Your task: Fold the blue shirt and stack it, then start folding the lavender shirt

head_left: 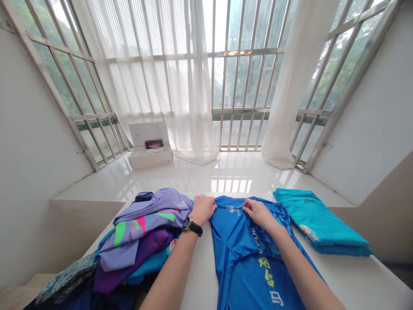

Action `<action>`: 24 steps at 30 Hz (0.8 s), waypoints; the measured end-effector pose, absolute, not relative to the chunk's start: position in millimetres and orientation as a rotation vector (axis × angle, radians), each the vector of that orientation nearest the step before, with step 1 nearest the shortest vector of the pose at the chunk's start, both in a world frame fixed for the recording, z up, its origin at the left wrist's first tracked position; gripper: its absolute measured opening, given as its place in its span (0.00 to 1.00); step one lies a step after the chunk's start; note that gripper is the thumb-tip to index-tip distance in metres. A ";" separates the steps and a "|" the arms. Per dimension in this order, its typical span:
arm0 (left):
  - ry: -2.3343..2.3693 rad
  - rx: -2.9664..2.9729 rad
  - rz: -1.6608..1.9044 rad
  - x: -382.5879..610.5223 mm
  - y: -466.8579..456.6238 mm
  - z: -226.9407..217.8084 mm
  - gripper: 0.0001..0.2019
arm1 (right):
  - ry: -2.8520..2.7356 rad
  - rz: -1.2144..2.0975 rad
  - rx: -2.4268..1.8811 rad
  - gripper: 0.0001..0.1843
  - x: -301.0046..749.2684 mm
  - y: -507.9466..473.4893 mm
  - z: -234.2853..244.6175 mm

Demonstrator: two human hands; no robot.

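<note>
One blue shirt [237, 262], laid on table [204, 269]: edge pinched by left hand [203, 209], chest by right hand [259, 212], both grips closed, apparently to hold it smooth.

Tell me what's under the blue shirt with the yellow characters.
The white table shows along the edges of the blue shirt; whatever it covers cannot be seen.

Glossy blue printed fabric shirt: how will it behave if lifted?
The glossy blue printed fabric shirt will probably sag and fold: its cloth shows soft creases. Likely light, since it looks thin. Its sheen suggests it may slide easily on the smooth white table.
</note>
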State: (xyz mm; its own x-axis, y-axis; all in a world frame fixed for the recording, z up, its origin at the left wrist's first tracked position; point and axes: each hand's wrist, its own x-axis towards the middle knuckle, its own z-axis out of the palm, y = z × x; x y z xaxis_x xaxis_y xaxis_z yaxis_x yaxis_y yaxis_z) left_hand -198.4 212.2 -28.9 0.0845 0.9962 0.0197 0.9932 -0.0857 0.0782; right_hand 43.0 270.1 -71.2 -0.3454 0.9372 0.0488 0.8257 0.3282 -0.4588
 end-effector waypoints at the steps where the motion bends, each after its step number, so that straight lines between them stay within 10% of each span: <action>1: 2.096 2.279 0.103 -198.0 212.3 -29.3 0.11 | -2.290 0.515 -1.584 0.06 43.8 270.4 -71.0; 14: 2.083 2.351 0.170 -180.0 209.1 -31.3 0.12 | -2.309 0.442 -1.636 0.07 38.6 264.7 -70.0; 24: 1.541 2.522 0.505 -112.1 186.2 -82.0 0.33 | -2.352 0.426 -1.563 0.11 46.0 272.1 -73.8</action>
